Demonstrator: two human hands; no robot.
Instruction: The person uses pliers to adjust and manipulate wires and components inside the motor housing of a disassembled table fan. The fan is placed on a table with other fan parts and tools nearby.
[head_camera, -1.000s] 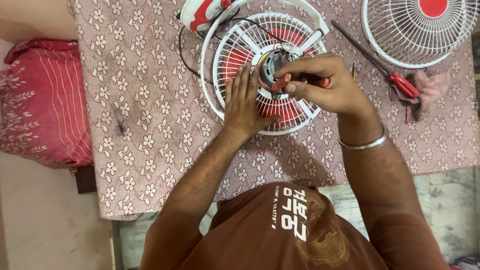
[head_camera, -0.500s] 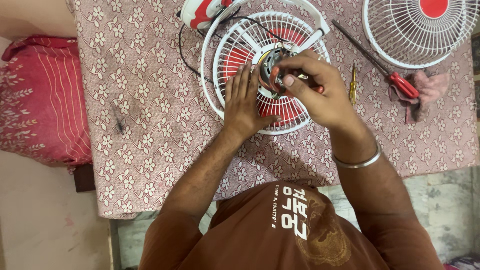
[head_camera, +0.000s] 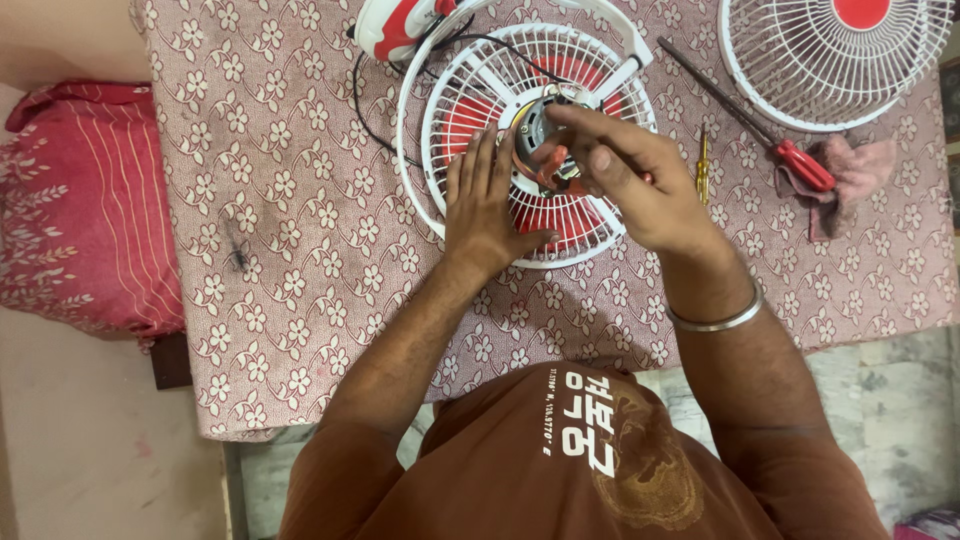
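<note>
I see my left hand (head_camera: 487, 205) spread flat on the white wire fan guard (head_camera: 528, 140) while my right hand (head_camera: 628, 180) pinches the grey metal motor hub (head_camera: 541, 120) at its centre (right nearer), red-handled screwdriver (head_camera: 755, 130) lying rightward.

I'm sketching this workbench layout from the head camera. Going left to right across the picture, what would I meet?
Red patterned cushion → left hand flat on the white fan grille → right hand at the fan motor → small yellow screwdriver → red-handled screwdriver → pink rag.
</note>
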